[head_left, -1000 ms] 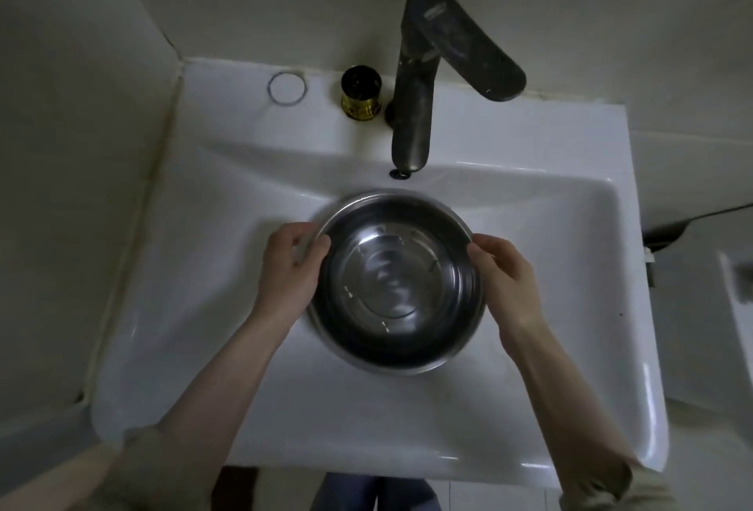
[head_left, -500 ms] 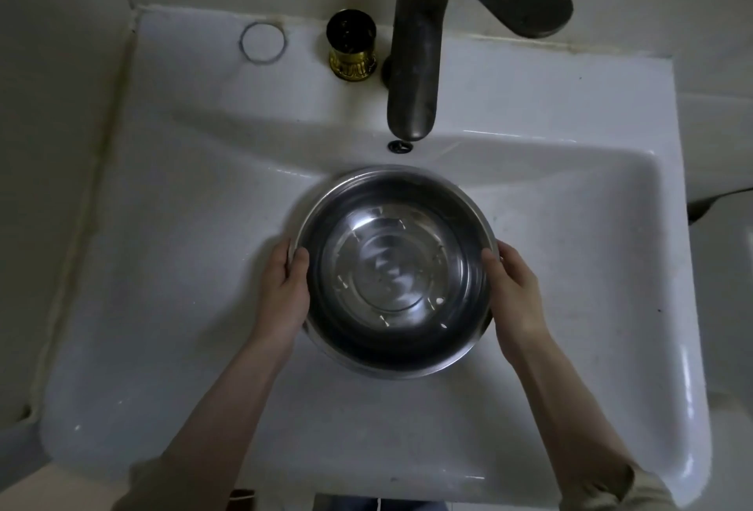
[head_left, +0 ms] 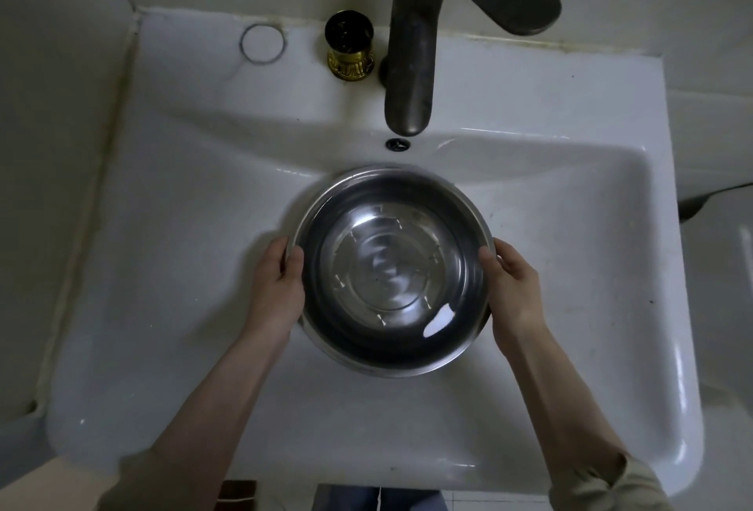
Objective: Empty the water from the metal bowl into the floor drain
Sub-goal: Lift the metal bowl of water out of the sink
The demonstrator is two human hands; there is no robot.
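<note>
A round metal bowl with clear water in it is over the white sink basin, below the tap. My left hand grips the bowl's left rim, thumb over the edge. On the opposite side my right hand holds the right rim the same way. The bowl looks level. No floor drain is in view.
A dark tap with a long lever overhangs the basin's back, and an overflow hole sits below its spout. A small brass cup stands left of the tap. Walls close in at the left and back. Floor shows below the sink's front edge.
Both hands slid from the bowl's upper sides to its middle and took hold of the rim. The bowl has come toward me and looks larger; the water in it ripples.
</note>
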